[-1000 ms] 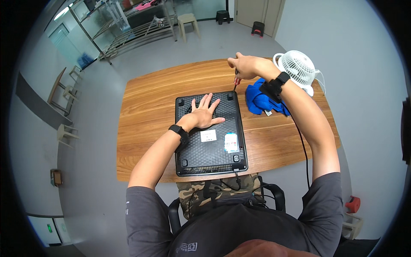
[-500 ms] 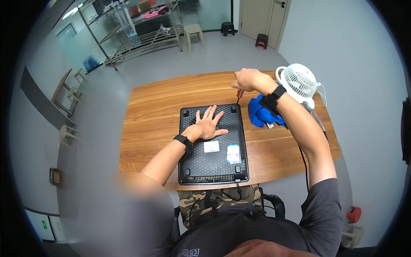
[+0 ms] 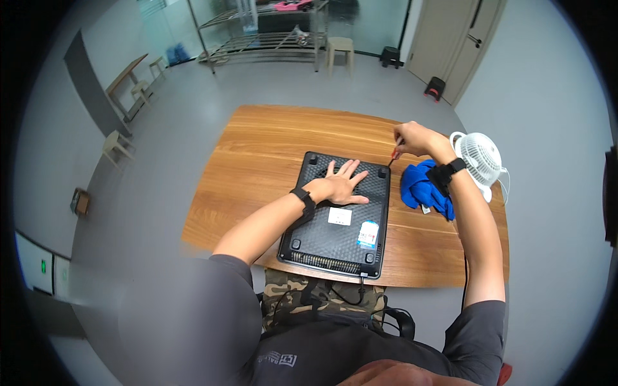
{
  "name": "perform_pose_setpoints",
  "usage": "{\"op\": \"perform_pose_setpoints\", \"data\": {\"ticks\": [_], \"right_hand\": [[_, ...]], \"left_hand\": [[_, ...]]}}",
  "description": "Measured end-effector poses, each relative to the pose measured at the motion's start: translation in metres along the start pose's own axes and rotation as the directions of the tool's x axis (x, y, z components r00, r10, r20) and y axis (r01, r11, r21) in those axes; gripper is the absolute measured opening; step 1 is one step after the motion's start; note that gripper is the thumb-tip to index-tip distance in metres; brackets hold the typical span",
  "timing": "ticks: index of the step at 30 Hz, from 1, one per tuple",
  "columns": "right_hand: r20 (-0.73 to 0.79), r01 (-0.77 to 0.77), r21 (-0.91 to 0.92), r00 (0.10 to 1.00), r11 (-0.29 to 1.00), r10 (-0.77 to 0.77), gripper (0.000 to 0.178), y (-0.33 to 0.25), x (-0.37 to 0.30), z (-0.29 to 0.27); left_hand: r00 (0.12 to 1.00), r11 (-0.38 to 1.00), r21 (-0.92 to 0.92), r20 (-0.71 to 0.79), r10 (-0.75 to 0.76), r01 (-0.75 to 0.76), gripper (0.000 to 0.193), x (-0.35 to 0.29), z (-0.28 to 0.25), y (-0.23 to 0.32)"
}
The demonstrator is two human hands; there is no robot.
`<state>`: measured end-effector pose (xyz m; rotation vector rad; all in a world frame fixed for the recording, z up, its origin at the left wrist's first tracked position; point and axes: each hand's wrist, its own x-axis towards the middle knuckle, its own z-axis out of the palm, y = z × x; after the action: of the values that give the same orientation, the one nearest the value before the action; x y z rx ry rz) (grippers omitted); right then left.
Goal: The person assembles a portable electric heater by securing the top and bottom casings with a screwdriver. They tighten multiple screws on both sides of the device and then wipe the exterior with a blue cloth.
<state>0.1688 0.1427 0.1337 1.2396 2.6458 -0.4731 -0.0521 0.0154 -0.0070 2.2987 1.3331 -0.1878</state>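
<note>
head view: black flat appliance (image 3: 329,239) lies underside-up on wooden table (image 3: 257,161), near end close to the table's front edge. left hand (image 3: 342,184) spread flat on its far half, fingers apart. right hand (image 3: 415,138) pinches a screwdriver (image 3: 394,154), shaft slanting to the appliance's far right corner; cannot tell if the tip sits in a screw. risks, judged: slanted shaft could let the tip ride out, chewing a screw head or scratching the casing. palm rests off that corner, so hard twisting may pivot the appliance; its feet (image 3: 296,244) point up, so likely less grip underneath. black cord (image 3: 362,289) hangs off the near edge toward the lap; a snag there could drag everything. right forearm passes close by white fan (image 3: 477,157) and blue cloth (image 3: 423,186); a slip might knock the fan.
</note>
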Motion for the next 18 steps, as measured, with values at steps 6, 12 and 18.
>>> {"op": "perform_pose_setpoints", "data": {"ticks": [6,12,18], "right_hand": [[-0.031,0.017,-0.051,0.999,0.999,-0.018,0.025,-0.002,0.001,-0.004],[-0.024,-0.018,-0.071,1.0,0.997,0.017,0.025,-0.01,0.003,0.001],[0.019,-0.034,-0.075,0.999,0.997,0.035,0.023,-0.019,0.011,0.004]], "left_hand": [[0.99,0.986,-0.137,-0.119,0.077,-0.094,0.085,-0.007,-0.008,-0.032],[0.936,0.959,-0.237,-0.345,0.065,-0.154,0.032,-0.107,-0.045,-0.097],[0.989,0.916,-0.399,-0.113,-0.092,0.04,0.018,-0.211,0.018,-0.109]]}}
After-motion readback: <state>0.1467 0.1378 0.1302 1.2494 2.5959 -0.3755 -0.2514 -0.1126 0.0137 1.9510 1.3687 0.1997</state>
